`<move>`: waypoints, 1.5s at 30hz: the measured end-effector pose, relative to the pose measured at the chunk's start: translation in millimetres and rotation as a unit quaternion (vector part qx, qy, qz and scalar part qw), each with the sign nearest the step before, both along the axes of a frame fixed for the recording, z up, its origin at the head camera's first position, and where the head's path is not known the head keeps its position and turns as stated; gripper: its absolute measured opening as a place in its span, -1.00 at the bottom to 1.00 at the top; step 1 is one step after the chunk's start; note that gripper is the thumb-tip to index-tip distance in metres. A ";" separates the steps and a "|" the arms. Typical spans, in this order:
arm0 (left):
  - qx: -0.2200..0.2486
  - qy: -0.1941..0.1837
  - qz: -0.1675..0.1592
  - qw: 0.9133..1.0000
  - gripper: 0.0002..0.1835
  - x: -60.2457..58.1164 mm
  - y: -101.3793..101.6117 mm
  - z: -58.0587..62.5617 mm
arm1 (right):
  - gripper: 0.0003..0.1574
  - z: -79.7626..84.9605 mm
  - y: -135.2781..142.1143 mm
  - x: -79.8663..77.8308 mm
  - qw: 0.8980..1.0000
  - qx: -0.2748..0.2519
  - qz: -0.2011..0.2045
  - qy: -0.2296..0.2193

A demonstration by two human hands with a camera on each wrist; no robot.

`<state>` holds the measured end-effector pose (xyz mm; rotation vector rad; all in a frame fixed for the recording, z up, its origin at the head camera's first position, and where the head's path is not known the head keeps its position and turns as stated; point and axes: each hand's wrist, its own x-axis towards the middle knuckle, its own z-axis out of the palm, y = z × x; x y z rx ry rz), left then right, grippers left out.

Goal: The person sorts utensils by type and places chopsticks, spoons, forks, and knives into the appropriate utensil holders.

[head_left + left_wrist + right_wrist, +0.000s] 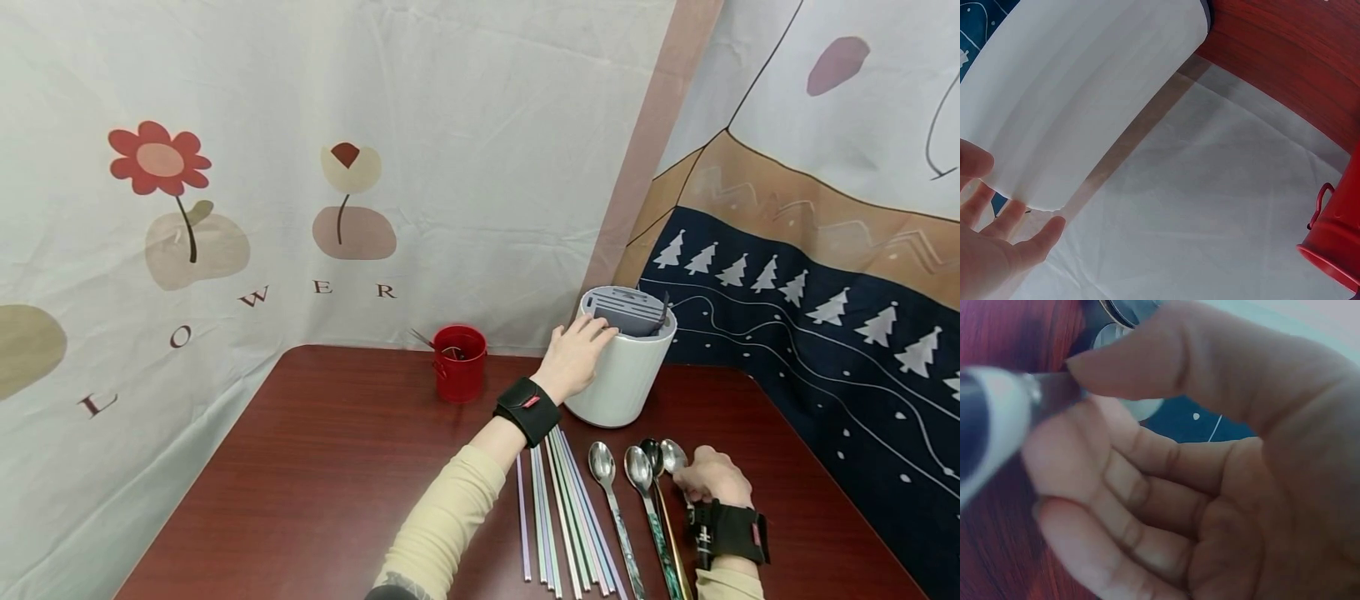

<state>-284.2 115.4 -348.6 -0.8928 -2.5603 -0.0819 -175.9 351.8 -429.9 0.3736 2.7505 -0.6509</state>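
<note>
My left hand (576, 360) holds the rim of a white utensil holder (622, 383) with a grey slotted top. In the left wrist view, its thumb (975, 159) lies against the holder's outer wall and some fingers reach over the edge. To the right, my right hand (714, 479) pinches the handle of a silver spoon (673, 456) between thumb and forefinger. That handle (997, 419) looks dark with a white edge in the right wrist view, close up and blurred. Left of that hand lie a black-bowled spoon (651, 452) with a gold handle and two silver spoons (638, 468).
Several long pastel chopsticks (567, 517) lie side by side, left of the spoons. A small red bucket (460, 367) with thin metal pieces in it stands near the back edge of the dark red table (315, 467). Printed cloth (450, 167) hangs behind.
</note>
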 end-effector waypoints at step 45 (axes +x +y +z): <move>0.002 -0.003 -0.004 1.000 -0.46 0.4 -1.3 0.5 | -0.76 43.7 -45.8 0.6 0.782 -0.075 -0.197 0.587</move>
